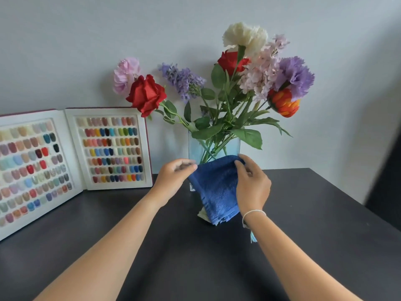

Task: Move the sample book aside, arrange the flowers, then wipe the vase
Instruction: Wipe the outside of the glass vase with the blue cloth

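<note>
A clear, pale blue glass vase [195,146] stands at the back of the dark table, holding a bunch of flowers [236,83] in red, purple, pink, white and orange. A blue towel [214,187] hangs in front of the vase and hides its lower half. My left hand [173,179] pinches the towel's upper left corner. My right hand [251,183] pinches its upper right corner. The open sample book [71,153], with rows of coloured nail tips, leans against the wall to the left of the vase.
The dark table [303,235] runs to a right edge near a dark upright shape [388,192]. A pale wall stands right behind the vase and book. Something pale [201,213] peeks out under the towel's lower edge.
</note>
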A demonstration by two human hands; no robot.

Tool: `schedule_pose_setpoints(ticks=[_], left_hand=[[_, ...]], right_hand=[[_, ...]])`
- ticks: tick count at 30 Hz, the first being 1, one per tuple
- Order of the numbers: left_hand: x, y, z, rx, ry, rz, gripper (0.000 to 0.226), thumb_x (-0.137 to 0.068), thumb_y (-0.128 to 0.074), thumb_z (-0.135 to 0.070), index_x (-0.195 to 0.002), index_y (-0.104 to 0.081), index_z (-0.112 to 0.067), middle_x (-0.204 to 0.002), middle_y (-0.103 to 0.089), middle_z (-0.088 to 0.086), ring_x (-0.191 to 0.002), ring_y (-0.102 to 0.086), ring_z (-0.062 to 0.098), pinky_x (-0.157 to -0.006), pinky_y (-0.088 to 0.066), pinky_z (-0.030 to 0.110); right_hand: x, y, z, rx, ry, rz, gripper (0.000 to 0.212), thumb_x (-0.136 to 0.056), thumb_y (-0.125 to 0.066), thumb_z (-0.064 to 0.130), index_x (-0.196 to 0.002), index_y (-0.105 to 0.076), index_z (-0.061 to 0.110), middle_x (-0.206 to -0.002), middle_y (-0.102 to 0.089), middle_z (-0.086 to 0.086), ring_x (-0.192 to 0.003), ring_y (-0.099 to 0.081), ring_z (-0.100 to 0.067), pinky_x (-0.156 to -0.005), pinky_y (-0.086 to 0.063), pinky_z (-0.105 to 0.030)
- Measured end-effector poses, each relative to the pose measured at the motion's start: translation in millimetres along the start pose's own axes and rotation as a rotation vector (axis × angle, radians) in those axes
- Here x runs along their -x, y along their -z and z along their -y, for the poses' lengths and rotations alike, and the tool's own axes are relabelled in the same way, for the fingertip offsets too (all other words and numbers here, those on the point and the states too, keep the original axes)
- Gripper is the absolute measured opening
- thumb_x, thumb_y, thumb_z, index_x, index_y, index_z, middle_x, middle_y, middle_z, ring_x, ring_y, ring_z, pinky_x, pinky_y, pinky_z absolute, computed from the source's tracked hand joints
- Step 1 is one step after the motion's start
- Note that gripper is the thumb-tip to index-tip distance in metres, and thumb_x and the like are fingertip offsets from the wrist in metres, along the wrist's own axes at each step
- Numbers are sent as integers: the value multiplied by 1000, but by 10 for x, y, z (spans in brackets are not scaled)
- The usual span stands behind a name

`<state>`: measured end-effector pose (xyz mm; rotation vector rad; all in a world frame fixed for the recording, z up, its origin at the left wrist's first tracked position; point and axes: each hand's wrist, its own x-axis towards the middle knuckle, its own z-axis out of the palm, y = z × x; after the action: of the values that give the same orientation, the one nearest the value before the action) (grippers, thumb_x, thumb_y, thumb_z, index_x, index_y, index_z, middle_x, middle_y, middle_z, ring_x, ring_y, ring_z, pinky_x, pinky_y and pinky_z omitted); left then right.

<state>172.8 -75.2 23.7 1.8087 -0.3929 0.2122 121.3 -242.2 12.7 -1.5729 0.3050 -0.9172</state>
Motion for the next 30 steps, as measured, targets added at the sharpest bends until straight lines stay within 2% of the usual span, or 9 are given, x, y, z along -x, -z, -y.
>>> schedule_pose_setpoints(ticks=[2, 6, 10, 13, 16, 19, 22, 25, 30], left_hand=[[-152, 20, 71, 67, 39, -55, 10, -86, -57, -31, -93, -65, -30, -92, -65, -13, -82, -57, -4, -66, -44, 17], [-559, 39, 170, 173, 102, -214, 26, -91, -50, -31, -114, -55, -21, -106, -59, -4, -86, -56, 5, -65, -44, 21], [-874, -47, 268, 227, 194, -139, 38, -93, -42, -35, -130, -40, -26, -128, -46, 1, -107, -49, 20, -80, -43, 33], [-1014, -115, 353, 262, 223, -53, 48, -91, -38, -48, -136, -34, -31, -139, -41, -2, -120, -44, 22, -95, -40, 41], [-1064, -171, 394, 317, 242, 18, 42, -89, -35, -55, -124, -49, -34, -127, -55, -6, -121, -46, 20, -104, -33, 46], [-1016, -195, 389, 377, 244, 37, 35, -88, -37, -56, -105, -58, -34, -112, -59, -8, -114, -49, 22, -95, -37, 43], [-926, -204, 398, 362, 224, 4, 46, -88, -37, -58, -122, -50, -31, -119, -55, -5, -115, -48, 23, -101, -38, 48], [-756, -214, 355, 319, 188, -38, 44, -87, -39, -58, -123, -44, -33, -132, -47, -3, -119, -46, 20, -103, -37, 51], [-478, -303, 298, 273, 132, -136, 53, -86, -45, -55, -131, -36, -29, -135, -42, -4, -121, -41, 15, -103, -35, 39]], right_hand=[[-12, -100, -60, -11, 27, 0, 21, -86, -56, 29, -90, -65, 47, -85, -66, 18, -77, -59, -3, -69, -40, -13], [-125, -273, -127, 30, 223, -8, 19, -88, -56, 20, -100, -68, 27, -92, -61, 12, -91, -57, -12, -73, -39, -15], [-225, -397, -163, 34, 298, 9, 18, -88, -56, 15, -99, -69, 20, -93, -61, 5, -98, -55, -25, -86, -46, -34], [-250, -476, -201, 6, 311, 3, 17, -87, -57, 13, -99, -69, 18, -96, -64, 2, -100, -53, -25, -91, -45, -40], [-275, -518, -264, 0, 328, -15, 17, -87, -58, 15, -99, -69, 20, -97, -65, 2, -100, -53, -23, -89, -44, -35], [-293, -535, -312, 37, 327, -20, 18, -87, -58, 19, -99, -68, 27, -96, -60, 15, -103, -50, -17, -86, -38, -22], [-325, -517, -333, 11, 291, -28, 19, -87, -58, 22, -101, -67, 32, -98, -56, 24, -108, -49, -12, -88, -38, -23], [-365, -492, -380, 13, 285, 2, 25, -88, -55, 22, -109, -63, 33, -111, -60, 14, -113, -47, -13, -92, -37, -22], [-321, -441, -410, -95, 222, 127, 60, -85, -61, 22, -134, -33, 41, -129, -42, 21, -121, -34, 6, -97, -23, -3]])
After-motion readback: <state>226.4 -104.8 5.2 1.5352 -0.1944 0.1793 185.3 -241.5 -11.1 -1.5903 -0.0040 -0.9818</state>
